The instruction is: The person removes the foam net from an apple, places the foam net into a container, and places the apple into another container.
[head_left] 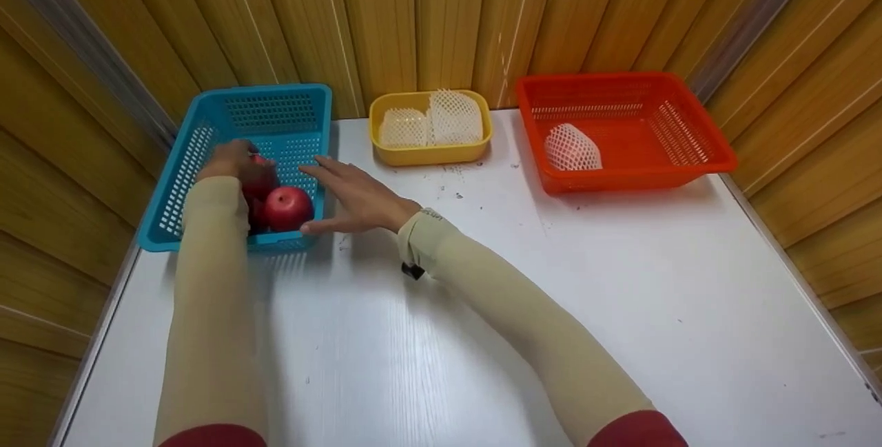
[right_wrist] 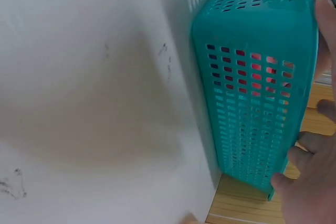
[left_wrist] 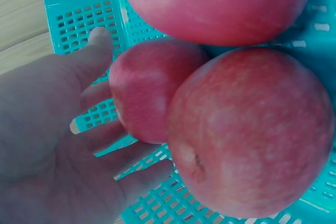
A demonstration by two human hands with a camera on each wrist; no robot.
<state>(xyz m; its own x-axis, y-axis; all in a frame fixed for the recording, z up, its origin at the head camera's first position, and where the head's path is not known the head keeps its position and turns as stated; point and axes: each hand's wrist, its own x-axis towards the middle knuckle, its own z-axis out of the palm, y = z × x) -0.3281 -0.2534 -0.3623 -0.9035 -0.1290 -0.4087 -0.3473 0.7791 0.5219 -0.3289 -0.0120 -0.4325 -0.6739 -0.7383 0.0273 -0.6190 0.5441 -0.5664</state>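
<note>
Red apples lie in the blue plastic basket [head_left: 165, 189] at the left of the table. My left hand [head_left: 231, 161] reaches into it from above, beside an apple [head_left: 262, 178]. In the left wrist view the thumb and fingers of that hand [left_wrist: 63, 129] are spread apart, the fingertips right by a smaller apple [left_wrist: 149, 90]. Two larger apples fill the rest of that view, one at the top [left_wrist: 220, 6] and one in front [left_wrist: 252, 135]. My right hand [head_left: 358, 195] has its fingers extended at the basket's right rim, near the front apple [head_left: 288, 209].
A yellow tray [head_left: 434, 156] holding white foam net sleeves [head_left: 455, 118] stands at the back middle. To its right, a red basket [head_left: 637, 182] has one white foam net [head_left: 572, 149] inside. Wood-patterned panels [head_left: 448, 20] enclose the white table [head_left: 551, 275] behind and at the sides.
</note>
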